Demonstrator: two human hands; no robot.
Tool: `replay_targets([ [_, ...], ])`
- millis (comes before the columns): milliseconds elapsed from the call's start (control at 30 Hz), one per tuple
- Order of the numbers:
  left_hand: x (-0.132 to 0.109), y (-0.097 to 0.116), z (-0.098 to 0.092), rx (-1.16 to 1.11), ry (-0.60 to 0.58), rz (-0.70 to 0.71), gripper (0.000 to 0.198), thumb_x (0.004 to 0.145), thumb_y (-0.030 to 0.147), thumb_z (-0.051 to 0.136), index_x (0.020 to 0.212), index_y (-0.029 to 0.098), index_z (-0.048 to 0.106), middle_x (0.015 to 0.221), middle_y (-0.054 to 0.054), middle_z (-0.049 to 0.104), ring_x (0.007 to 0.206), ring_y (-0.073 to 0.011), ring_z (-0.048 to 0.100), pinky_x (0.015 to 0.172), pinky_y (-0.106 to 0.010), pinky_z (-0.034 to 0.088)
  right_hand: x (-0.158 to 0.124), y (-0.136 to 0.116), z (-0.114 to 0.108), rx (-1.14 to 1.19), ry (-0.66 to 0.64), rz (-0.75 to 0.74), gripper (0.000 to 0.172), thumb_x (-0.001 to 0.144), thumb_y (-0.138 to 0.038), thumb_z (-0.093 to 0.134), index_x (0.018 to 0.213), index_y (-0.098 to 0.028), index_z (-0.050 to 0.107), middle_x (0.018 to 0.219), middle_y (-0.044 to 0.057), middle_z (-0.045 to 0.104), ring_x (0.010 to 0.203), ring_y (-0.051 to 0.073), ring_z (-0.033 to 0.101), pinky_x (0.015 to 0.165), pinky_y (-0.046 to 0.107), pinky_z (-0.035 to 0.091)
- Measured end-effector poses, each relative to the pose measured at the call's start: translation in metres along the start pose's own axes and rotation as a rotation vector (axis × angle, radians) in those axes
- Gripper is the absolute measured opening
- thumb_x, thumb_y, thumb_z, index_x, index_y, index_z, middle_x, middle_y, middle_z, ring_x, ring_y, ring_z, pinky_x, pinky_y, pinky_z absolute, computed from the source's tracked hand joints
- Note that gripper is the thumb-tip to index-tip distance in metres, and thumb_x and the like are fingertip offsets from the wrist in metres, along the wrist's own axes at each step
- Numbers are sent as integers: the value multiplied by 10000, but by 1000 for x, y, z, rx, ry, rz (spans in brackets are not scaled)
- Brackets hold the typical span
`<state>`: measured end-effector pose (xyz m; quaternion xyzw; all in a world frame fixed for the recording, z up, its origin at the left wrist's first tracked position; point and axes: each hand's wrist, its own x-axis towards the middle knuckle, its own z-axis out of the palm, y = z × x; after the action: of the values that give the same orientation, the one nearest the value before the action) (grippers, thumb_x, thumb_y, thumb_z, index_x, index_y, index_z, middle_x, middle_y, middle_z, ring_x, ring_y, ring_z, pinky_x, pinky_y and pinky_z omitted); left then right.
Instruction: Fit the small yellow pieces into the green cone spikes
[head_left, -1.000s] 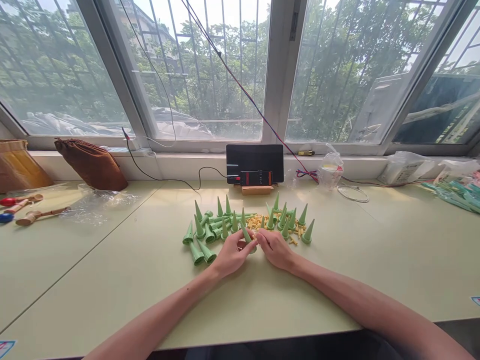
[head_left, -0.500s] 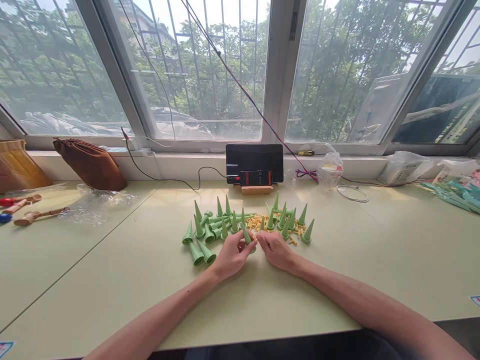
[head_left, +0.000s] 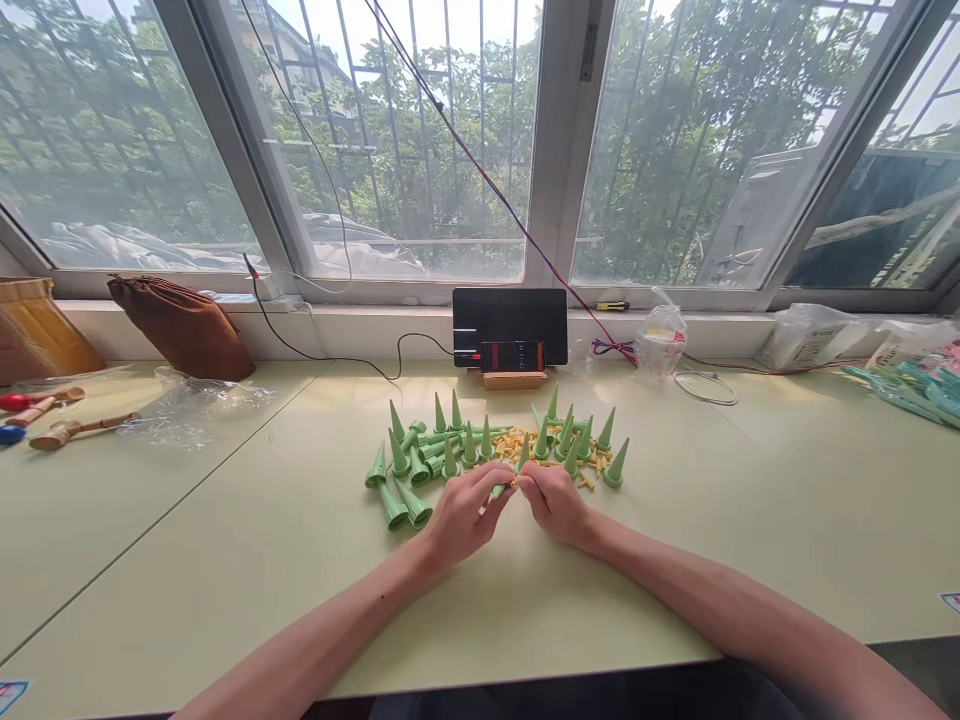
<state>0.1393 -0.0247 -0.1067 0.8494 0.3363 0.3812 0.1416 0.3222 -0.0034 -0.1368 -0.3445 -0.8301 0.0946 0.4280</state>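
Observation:
My left hand (head_left: 466, 512) is closed around a green plastic spike (head_left: 498, 490), of which only a small part shows between the fingers. Close against it, the fingertips of my right hand (head_left: 559, 503) are pinched at the spike's end. A bit of a small yellow peg (head_left: 514, 484) shows where the two hands meet; what the right fingers grip is mostly hidden. Just beyond the hands, several green cone-shaped spikes (head_left: 616, 466) stand upright on their round bases. Loose yellow pegs (head_left: 514, 440) lie heaped among them. More green spikes (head_left: 393, 508) lie on their sides at the left.
A phone (head_left: 513, 355) leans on a black tablet (head_left: 510, 318) at the back of the table (head_left: 247, 560). Wooden toys (head_left: 82, 432), clear plastic wrap (head_left: 187, 408) and a brown pouch (head_left: 180, 328) lie left. A bagged cup (head_left: 663, 338) and a coiled cable (head_left: 705, 388) are right.
The spike in my left hand has tipped from nearly upright to lying low between the fingers. Both hands have drawn together around its end.

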Motion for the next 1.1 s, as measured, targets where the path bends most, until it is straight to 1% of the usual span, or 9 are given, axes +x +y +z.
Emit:
replay_targets([
  [100,1,-1,-2,28,10,70,197,962,257,414,1019,214,598,1030,-102,686,872,-186,651,688,-285,517,0,0,0,-13,1,-12,492,1021,-462,162,636,-213,342,534,-39,317,475,107,249,495,243,253],
  [167,1,-2,-3,33,14,109,190,954,223,423,1029,216,597,1041,-103,692,935,-198,657,758,-308,525,0,-1,0,0,1,-10,487,1019,-474,161,640,-216,325,537,-41,306,476,107,251,495,244,252],
  [233,1,-2,-3,39,13,133,195,945,191,427,1035,217,598,1048,-103,696,965,-205,660,787,-318,526,0,-2,-1,19,-1,-3,474,1016,-482,164,647,-218,303,543,-44,292,477,107,250,495,245,250],
  [333,1,-3,-4,34,16,151,207,932,160,439,1044,219,603,1065,-104,698,989,-214,662,795,-321,525,0,-3,-2,42,0,-4,450,1017,-470,180,657,-220,280,550,-50,276,475,105,245,495,244,243],
  [467,0,-4,-3,-7,25,134,205,925,165,462,1045,226,616,1061,-98,699,987,-218,666,800,-318,523,0,-3,-2,58,0,-8,432,1020,-450,197,662,-220,275,557,-53,270,478,102,245,499,241,244],
  [700,2,-1,-3,1,22,134,189,940,161,447,1036,217,600,1031,-88,698,947,-194,662,785,-299,513,-1,-1,0,57,5,-6,431,1022,-437,214,663,-216,303,558,-53,280,478,100,248,496,236,249],
  [800,3,-1,-3,15,26,135,185,954,188,434,1022,212,605,1013,-90,700,932,-191,666,774,-292,520,-1,-1,0,53,8,-9,435,1025,-429,217,662,-212,322,559,-52,292,479,96,253,494,231,254],
  [967,4,-1,-2,16,92,213,190,969,236,432,1006,203,615,929,-79,703,849,-178,680,735,-278,538,0,-1,0,81,39,-52,403,1027,-374,252,662,-211,309,556,-60,272,477,91,234,479,220,234],
  [1100,4,-1,-2,26,102,225,177,967,223,441,1008,204,612,909,-73,701,828,-170,678,726,-270,540,0,-1,0,105,43,-57,371,1023,-346,274,677,-214,286,564,-63,261,477,90,227,482,222,226],
])
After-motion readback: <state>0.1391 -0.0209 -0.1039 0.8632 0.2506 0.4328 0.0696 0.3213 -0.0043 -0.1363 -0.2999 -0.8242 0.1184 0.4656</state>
